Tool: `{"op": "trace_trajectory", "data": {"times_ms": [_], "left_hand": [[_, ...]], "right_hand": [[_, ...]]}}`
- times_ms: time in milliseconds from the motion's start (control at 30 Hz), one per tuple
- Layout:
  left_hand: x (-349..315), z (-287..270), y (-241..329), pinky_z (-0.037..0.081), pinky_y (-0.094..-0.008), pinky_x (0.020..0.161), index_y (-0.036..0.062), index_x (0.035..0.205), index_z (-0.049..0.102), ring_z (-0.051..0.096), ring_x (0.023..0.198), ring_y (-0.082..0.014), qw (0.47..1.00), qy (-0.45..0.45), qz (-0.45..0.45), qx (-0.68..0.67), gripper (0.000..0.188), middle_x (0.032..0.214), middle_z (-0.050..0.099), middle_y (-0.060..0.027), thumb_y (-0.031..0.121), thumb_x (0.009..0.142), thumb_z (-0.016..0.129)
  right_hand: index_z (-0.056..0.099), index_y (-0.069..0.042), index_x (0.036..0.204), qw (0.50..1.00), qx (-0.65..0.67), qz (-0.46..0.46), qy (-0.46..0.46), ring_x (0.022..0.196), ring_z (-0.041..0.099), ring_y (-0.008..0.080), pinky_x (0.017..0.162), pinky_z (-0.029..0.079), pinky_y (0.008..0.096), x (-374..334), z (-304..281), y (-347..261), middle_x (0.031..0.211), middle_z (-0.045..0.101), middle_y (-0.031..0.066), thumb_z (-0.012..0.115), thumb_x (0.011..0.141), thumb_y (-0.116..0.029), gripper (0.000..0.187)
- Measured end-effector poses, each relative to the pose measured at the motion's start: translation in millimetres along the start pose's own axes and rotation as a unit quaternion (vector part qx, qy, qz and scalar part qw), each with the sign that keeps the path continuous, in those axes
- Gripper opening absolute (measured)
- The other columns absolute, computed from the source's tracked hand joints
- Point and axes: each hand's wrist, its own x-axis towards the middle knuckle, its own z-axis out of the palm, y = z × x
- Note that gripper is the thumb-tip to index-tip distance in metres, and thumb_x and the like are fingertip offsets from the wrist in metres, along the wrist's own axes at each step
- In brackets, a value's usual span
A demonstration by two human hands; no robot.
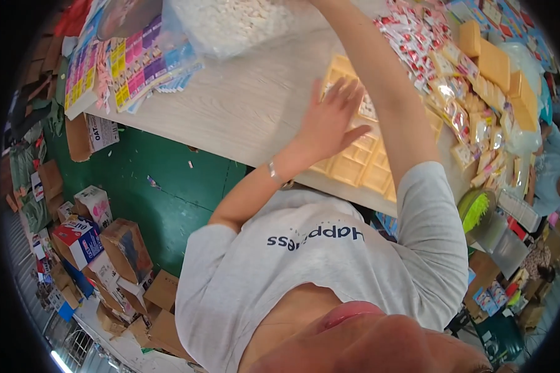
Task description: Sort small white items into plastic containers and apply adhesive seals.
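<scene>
My left hand [331,121] is over the yellow compartment trays [361,163] near the front edge of the table. Its fingers are spread, and I see nothing held in them. Small white pieces [367,107] lie in a tray compartment beside its fingertips. My right forearm [379,68] stretches across the trays toward the far side, hiding part of them. The right hand itself is beyond the upper edge of the picture. Close to where that arm leaves the view lies a clear plastic bag [230,28] full of small white pieces.
Printed colourful card sheets [143,62] are stacked at the table's left end. To the right are a heap of red and white sachets [410,43], filled clear packs [479,118] and stacked yellow trays [494,65]. Cardboard boxes [124,248] crowd the green floor [162,168] at left.
</scene>
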Motion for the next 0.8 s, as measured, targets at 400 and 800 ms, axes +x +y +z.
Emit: {"op": "trace_trajectory", "data": {"times_ms": [400, 800], "left_hand": [[-84.9, 7.1, -87.4, 0.03, -0.0566, 0.111, 0.0095, 0.131, 0.059, 0.05, 0.126, -0.0302, 0.981, 0.142, -0.131, -0.031, 0.05, 0.13, 0.059, -0.0116, 0.027, 0.085, 0.071], [-47.7, 26.4, -81.8, 0.043, -0.0462, 0.098, 0.0109, 0.116, 0.068, 0.062, 0.108, -0.0288, 0.972, 0.205, -0.09, -0.076, 0.032, 0.112, 0.068, -0.0075, 0.016, 0.085, 0.073]], "right_hand": [[0.069, -0.007, 0.116, 0.99, -0.136, 0.039, -0.029, 0.107, 0.067, 0.0408, 0.09, 0.051, 0.0549, 72.2, 41.9, 66.6, 0.111, 0.072, 0.0213, 0.055, 0.1, -0.034, 0.034], [0.071, -0.004, 0.105, 0.953, 0.268, 0.094, 0.107, 0.065, 0.059, 0.0113, 0.059, 0.047, 0.0295, -206.9, -52.2, 129.3, 0.074, 0.064, 0.0047, 0.063, 0.098, -0.027, 0.025]]}}
